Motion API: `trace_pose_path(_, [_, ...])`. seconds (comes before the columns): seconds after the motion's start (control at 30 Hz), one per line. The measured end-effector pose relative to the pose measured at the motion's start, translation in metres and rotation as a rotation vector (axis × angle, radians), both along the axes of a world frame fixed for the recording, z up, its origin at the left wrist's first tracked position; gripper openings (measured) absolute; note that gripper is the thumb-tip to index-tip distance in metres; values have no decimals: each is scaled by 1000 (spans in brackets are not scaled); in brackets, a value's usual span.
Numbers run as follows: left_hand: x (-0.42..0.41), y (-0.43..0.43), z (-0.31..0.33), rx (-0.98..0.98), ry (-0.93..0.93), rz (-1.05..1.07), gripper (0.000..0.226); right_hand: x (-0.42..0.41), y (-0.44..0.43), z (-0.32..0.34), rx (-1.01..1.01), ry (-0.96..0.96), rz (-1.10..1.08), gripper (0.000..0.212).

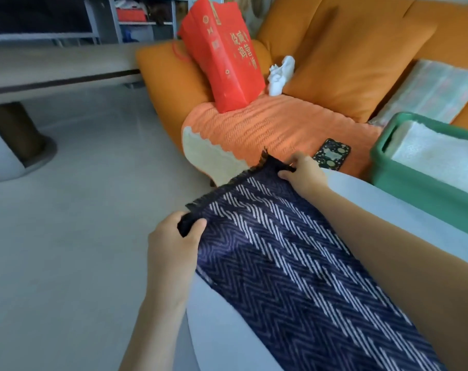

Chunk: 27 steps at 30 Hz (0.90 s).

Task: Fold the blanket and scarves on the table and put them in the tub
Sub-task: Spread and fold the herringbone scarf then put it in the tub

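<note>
A person's left hand [171,245] and right hand [304,174] each pinch a fringed corner of a navy-and-white herringbone scarf [294,263] lying across a round white table [227,330]. Near it stands a green plastic tub [415,180]; a red paper bag [225,57] shows gold Chinese characters.

Body in view: two bare forearms cut off by the bottom and right frame edges, bare left hand [171,245], bare right hand [305,172], wrists uncovered.
</note>
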State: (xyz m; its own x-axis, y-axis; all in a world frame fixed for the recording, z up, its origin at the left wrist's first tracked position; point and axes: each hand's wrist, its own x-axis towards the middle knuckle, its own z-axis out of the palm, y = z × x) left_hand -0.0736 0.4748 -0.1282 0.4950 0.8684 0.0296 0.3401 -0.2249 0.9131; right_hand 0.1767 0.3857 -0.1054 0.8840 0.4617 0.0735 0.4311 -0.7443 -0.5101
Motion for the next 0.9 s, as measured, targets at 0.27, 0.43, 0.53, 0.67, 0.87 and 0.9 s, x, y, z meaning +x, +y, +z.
trace_pose_path(0.27, [-5, 10, -7, 44, 186, 44, 12, 2, -3, -13, 87, 34, -36, 26])
trace_pose_path(0.43, [-5, 6, -5, 60, 255, 56, 14, 7, -1, -13, 89, -56, -84, 23])
trace_pose_path(0.53, [-6, 6, -6, 94, 326, 69, 15, 11, 0, -19, 71, -85, -96, 23])
trace_pose_path(0.67, [-4, 5, -10, 181, 389, 82, 24, 14, -1, -30, 44, -125, -86, 23])
trace_pose_path(0.87, [18, -25, 7, 548, 77, -90, 35, 14, -32, -18, 135, -169, -48, 30])
trace_pose_path(0.9, [23, -33, 9, 538, 65, -212, 35, 15, -46, -14, 157, -145, -53, 28])
